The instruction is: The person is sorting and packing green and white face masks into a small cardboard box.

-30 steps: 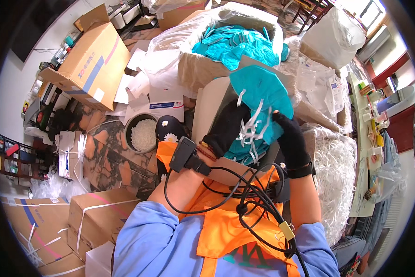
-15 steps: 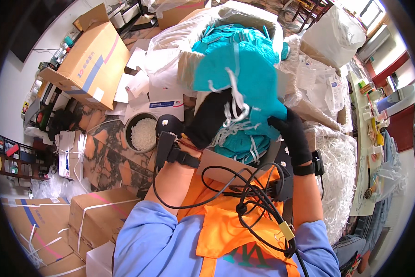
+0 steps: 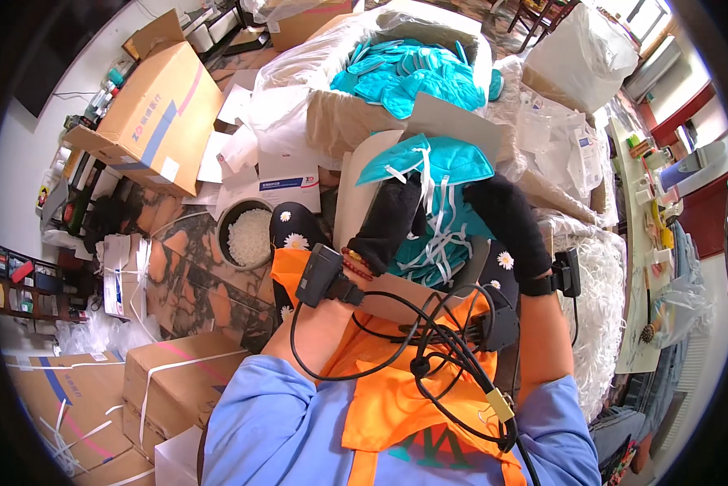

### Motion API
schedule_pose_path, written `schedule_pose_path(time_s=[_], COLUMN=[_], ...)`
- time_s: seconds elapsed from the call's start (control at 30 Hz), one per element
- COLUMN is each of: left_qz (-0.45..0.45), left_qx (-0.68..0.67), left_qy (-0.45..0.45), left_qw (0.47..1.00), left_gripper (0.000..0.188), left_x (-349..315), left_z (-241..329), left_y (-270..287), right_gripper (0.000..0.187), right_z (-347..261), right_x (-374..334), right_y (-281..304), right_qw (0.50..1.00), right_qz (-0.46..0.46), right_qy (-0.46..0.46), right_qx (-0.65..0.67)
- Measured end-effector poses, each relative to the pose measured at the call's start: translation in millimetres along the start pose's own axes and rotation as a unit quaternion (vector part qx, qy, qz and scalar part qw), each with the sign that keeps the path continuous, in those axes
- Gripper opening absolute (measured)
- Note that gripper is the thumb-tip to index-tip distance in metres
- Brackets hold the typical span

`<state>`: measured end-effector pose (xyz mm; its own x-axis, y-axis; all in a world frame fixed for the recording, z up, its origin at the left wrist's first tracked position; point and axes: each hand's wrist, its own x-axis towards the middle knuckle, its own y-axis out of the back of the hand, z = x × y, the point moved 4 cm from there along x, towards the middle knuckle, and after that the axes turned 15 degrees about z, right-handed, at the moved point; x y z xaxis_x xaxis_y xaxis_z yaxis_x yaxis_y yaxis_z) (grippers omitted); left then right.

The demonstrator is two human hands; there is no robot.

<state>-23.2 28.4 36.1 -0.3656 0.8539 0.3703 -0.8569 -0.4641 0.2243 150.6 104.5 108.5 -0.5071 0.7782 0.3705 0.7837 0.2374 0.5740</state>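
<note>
Both my hands wear black gloves. They hold a teal face mask (image 3: 449, 158) with white ear loops over an open cardboard box (image 3: 408, 298) on my lap. My left hand (image 3: 390, 212) is closed at the mask's lower left, partly covered by the loops. The fingers of my right hand (image 3: 510, 225) close on its lower right edge. Below them, more teal masks (image 3: 437, 257) lie in the box with their white loops uppermost. Just beyond stands a large plastic-lined carton (image 3: 344, 121), heaped with loose teal masks (image 3: 412, 77).
A bowl of white bits (image 3: 251, 236) stands on the floor to my left. Farther left is an open tall carton (image 3: 170, 105), with strapped cartons (image 3: 170, 381) nearer. A bag of white loops (image 3: 587, 316) is at my right. Black cables (image 3: 461, 364) hang across my front.
The teal mask material has come down and toward me, from over the large carton to above the lap box. Both hands have moved closer together, and the carton's heap shows again.
</note>
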Motion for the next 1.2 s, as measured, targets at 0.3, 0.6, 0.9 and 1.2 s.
schedule_pose_path(time_s=[0.3,0.6,0.9,1.2], left_qz=[0.043,-0.112,-0.091,-0.246], left_qx=[-0.118,0.018,-0.177,-0.237], left_qy=[0.051,-0.102,0.109,0.203], left_qw=[0.991,0.988,0.974,0.918], left_gripper=[0.019,0.019,0.031,0.034], left_x=[6,-1,-12,-34], left_z=[20,23,-2,-33], left_y=[26,15,-6,-34], right_gripper=[0.020,0.030,0.044,0.103], right_z=[51,42,74,-48], right_x=[-1,-1,-30,-33], right_y=[3,7,22,15], right_qw=[0.966,0.934,0.897,0.994], right_qz=[0.048,0.029,0.020,-0.078], right_qy=[0.058,-0.193,-0.245,0.044], right_qx=[-0.246,0.298,0.369,0.066])
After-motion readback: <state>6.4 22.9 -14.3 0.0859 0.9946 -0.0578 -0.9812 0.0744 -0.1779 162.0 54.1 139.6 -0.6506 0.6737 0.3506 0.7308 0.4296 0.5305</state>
